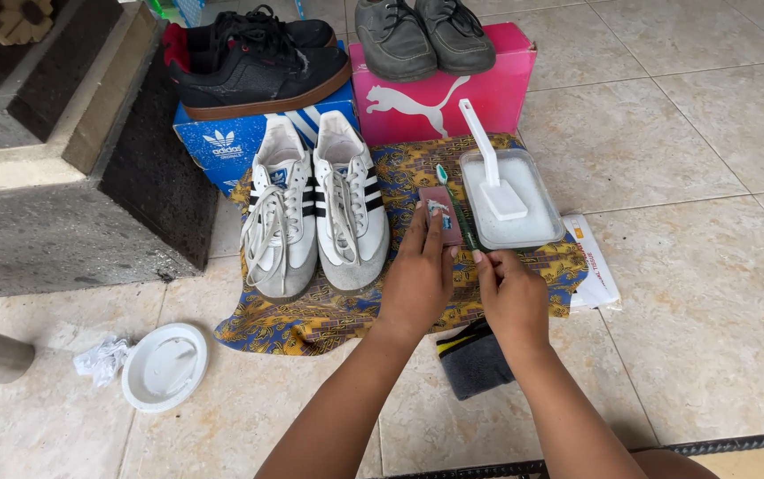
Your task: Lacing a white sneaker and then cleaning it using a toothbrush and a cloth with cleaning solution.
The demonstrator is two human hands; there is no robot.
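Head view: we look down at a patterned blue-and-gold cloth spread on the tiled floor. Our left hand lies with fingers curled over a small maroon rectangular block, gripping its near end. Our right hand pinches the lower end of a green-handled toothbrush, which runs away from us just right of the block, its head pointing toward the far edge of the cloth. A clear plastic tub of white soapy liquid with a white brush sits just right of the toothbrush. A pair of white striped sneakers rests on the cloth's left side.
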